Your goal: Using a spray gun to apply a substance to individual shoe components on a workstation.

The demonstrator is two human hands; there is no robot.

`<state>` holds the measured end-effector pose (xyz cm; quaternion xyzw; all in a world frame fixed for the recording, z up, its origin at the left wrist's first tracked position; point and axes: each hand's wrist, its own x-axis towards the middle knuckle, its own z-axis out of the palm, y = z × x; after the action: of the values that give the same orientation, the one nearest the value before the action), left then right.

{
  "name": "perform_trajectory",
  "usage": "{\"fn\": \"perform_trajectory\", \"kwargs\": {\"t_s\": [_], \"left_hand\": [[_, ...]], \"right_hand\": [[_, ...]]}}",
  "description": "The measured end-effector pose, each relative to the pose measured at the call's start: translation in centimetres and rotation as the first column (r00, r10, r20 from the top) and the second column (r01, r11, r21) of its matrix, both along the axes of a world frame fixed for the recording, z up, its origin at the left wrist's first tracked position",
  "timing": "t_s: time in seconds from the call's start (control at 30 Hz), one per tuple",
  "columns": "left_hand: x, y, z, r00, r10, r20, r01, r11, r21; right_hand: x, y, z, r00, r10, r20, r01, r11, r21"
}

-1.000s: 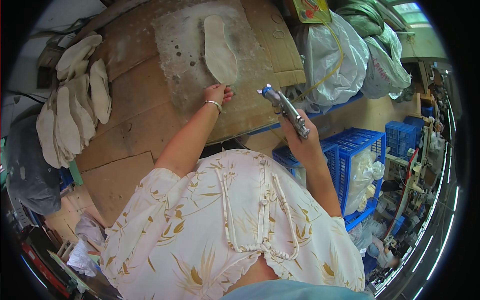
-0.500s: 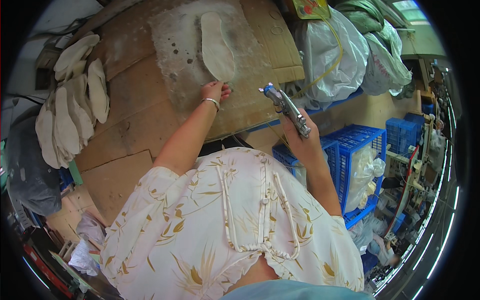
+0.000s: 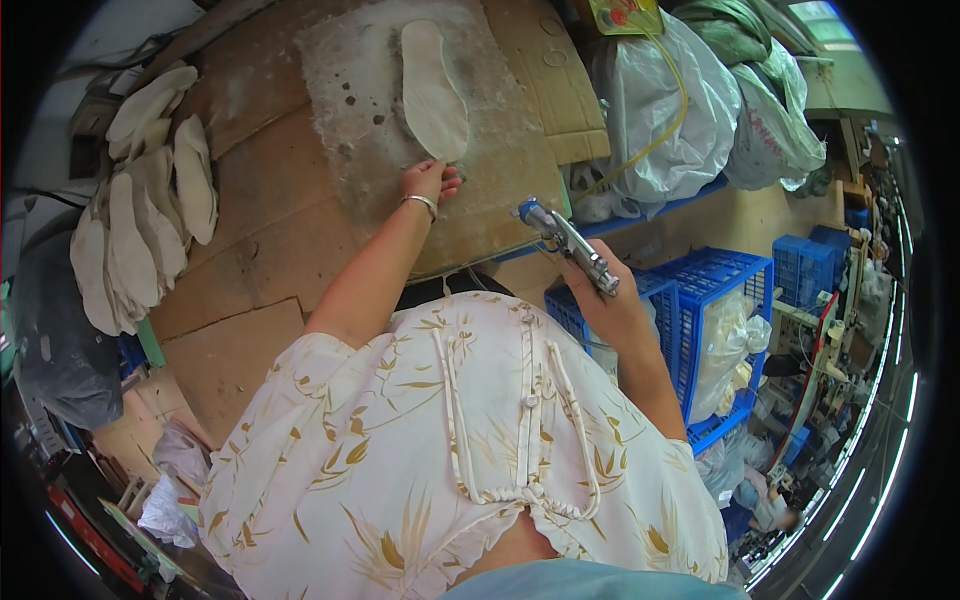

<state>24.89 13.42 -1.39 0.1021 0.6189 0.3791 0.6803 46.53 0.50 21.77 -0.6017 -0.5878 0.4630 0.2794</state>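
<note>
A pale, shoe-shaped insole [image 3: 434, 95] lies flat on a stained sheet [image 3: 345, 120], its heel end toward me. At that heel edge is my left hand [image 3: 430, 182], thumb and fingers closed in a pinch on it. My right hand [image 3: 612, 300] is wrapped round a silver spray gun [image 3: 572, 243] with a blue nozzle end. The gun is held over the table's front right edge, its nozzle toward the far left and apart from the insole.
Several more insoles [image 3: 135, 235] are piled on the cardboard-covered table [image 3: 245, 220] at the left. A yellow hose [image 3: 655, 145] runs past white plastic bags [image 3: 690, 110] at the far right. Blue crates [image 3: 715, 290] stand by my right arm, and a black bag [image 3: 65, 340] sits at the left.
My right hand has lowered the spray gun slightly toward me, away from the insole. My left hand has stayed at the insole's heel end.
</note>
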Motion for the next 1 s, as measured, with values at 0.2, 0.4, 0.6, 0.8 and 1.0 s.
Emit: {"fn": "perform_trajectory", "kwargs": {"t_s": [0.2, 0.4, 0.6, 0.8, 1.0], "left_hand": [[0.0, 0.0, 0.3, 1.0, 0.001, -0.008, -0.001, 1.0, -0.003], [0.1, -0.1, 0.7, 1.0, -0.021, -0.019, 0.021, 1.0, 0.002], [0.0, -0.1, 0.2, 0.999, -0.008, -0.032, 0.008, 1.0, -0.004], [0.3, 0.2, 1.0, 1.0, 0.009, -0.003, -0.009, 1.0, 0.005], [0.1, 0.8, 2.1, 0.999, 0.0, -0.051, 0.004, 0.997, 0.078]], "right_hand": [[0.3, 0.2, -0.6, 0.999, -0.034, 0.02, 0.034, 0.999, -0.005], [0.1, 1.3, 0.1, 0.995, -0.076, 0.067, 0.078, 0.997, -0.024], [-1.2, 3.5, 0.7, 0.992, -0.115, 0.06, 0.11, 0.99, 0.09], [-1.2, 3.7, 1.3, 0.999, -0.031, -0.014, 0.032, 0.998, 0.054], [-3.1, 7.7, 1.2, 0.995, -0.098, -0.027, 0.101, 0.982, 0.161]]}}
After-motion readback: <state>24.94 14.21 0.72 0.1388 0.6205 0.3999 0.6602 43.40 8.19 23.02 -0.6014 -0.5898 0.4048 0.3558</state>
